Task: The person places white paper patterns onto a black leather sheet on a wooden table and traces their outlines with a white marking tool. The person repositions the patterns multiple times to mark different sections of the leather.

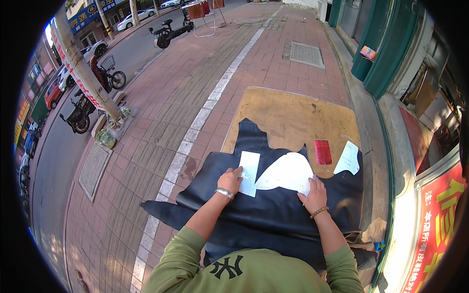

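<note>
A dark leather hide (293, 222) is spread over a tan board table and hangs past its near edge. My left hand (230, 180) rests on the left side of a white rectangular paper pattern (249, 171), fingers laid against it. My right hand (314, 194) is at the lower right edge of a larger, curved white pattern (286, 173). Its fingers are bent, with a small greyish thing at their tips that is too small to make out. Both patterns lie flat on the leather, close together.
Another white pattern (348, 158) and a red, shiny flat packet (323, 152) lie to the right on the tan tabletop (298, 110). A shopfront step (373, 161) runs along the right. Brick pavement (132, 195), a pole (80, 68) and parked scooters (171, 33) lie beyond.
</note>
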Available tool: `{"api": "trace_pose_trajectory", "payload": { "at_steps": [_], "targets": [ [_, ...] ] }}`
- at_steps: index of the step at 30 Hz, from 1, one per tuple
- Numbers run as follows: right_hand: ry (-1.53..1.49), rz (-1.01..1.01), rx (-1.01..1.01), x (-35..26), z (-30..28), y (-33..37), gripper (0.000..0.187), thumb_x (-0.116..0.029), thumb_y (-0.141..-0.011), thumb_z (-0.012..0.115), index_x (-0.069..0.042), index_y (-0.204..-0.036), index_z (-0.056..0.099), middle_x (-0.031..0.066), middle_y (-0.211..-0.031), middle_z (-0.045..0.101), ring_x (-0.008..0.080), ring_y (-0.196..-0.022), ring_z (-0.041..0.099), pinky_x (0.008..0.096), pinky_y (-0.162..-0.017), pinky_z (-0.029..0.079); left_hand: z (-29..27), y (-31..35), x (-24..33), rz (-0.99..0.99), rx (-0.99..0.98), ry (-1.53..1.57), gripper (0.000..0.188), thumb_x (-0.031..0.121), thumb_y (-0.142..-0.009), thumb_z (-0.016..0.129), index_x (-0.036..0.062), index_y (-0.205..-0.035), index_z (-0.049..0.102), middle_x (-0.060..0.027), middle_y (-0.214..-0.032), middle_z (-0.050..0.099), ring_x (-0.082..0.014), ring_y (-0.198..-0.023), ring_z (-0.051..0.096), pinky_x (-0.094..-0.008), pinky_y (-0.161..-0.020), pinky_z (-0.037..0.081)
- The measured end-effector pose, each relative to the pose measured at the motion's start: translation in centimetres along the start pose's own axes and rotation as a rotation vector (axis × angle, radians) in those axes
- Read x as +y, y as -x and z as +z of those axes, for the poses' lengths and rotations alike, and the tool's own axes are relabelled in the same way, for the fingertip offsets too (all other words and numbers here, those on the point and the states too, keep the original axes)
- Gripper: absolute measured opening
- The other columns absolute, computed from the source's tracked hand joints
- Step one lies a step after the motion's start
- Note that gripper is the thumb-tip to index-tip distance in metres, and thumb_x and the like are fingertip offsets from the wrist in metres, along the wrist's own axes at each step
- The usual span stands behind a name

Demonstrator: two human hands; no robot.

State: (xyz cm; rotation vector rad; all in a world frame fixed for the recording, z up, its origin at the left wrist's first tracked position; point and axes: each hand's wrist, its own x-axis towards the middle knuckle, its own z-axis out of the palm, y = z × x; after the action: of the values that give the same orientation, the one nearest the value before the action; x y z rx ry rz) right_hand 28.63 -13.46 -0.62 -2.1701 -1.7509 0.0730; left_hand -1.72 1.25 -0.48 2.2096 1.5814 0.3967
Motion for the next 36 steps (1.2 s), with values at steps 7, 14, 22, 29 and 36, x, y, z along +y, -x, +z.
{"api": "trace_pose_trajectory", "payload": {
  "at_steps": [7,14,22,29,36],
  "targets": [
    [-0.011,-0.011,0.033,0.4,0.6,0.1,0.071,-0.03,-0.07,0.079,-0.003,-0.127,0.048,0.0204,-0.14,0.044,0.0357,-0.125,0.042,0.044,-0.103,0.035,0.2,1.1,-0.9,-0.056,0.052,0.024,0.043,0.018,-0.083,0.067,0.0168,-0.125,0.061,-0.0135,-0.098,0.062,-0.0339,-0.089,0.063,-0.0426,-0.078,0.051],
    [-0.039,-0.034,0.053,0.8,0.9,0.3,0.068,-0.028,-0.071,0.079,-0.003,-0.126,0.049,0.0199,-0.139,0.046,0.0361,-0.123,0.043,0.0443,-0.103,0.035,-0.9,1.4,-4.0,-0.143,0.12,0.005,0.042,0.018,-0.082,0.068,0.0163,-0.124,0.062,-0.0128,-0.099,0.063,-0.0337,-0.09,0.063,-0.0434,-0.078,0.052],
    [-0.091,-0.01,0.072,0.6,0.9,0.6,0.066,-0.028,-0.071,0.078,-0.003,-0.126,0.05,0.02,-0.138,0.046,0.0363,-0.127,0.042,0.0444,-0.105,0.034,-0.4,1.1,-5.4,-0.051,0.212,0.151,0.041,0.013,-0.079,0.068,0.0107,-0.12,0.065,-0.0162,-0.096,0.065,-0.0354,-0.089,0.063,-0.0426,-0.08,0.051],
    [-0.187,0.019,0.048,0.9,0.9,0.5,0.071,-0.031,-0.072,0.079,-0.003,-0.129,0.048,0.0222,-0.143,0.038,0.0378,-0.131,0.037,0.0442,-0.11,0.031,1.1,0.0,-4.1,-0.152,0.127,1.02,0.038,-0.006,-0.086,0.058,-0.0012,-0.123,0.061,-0.0016,-0.091,0.065,-0.0088,-0.077,0.059,-0.0229,-0.071,0.049],
    [-0.205,-0.009,0.045,1.0,0.3,0.4,0.069,-0.031,-0.073,0.077,-0.004,-0.13,0.048,0.0205,-0.14,0.041,0.0368,-0.129,0.038,0.0438,-0.109,0.03,2.4,0.5,2.6,-0.175,-0.039,1.233,0.043,-0.01,-0.088,0.053,-0.0003,-0.129,0.055,0.0008,-0.085,0.06,-0.0053,-0.071,0.054,-0.0192,-0.067,0.046]
  ]
}}
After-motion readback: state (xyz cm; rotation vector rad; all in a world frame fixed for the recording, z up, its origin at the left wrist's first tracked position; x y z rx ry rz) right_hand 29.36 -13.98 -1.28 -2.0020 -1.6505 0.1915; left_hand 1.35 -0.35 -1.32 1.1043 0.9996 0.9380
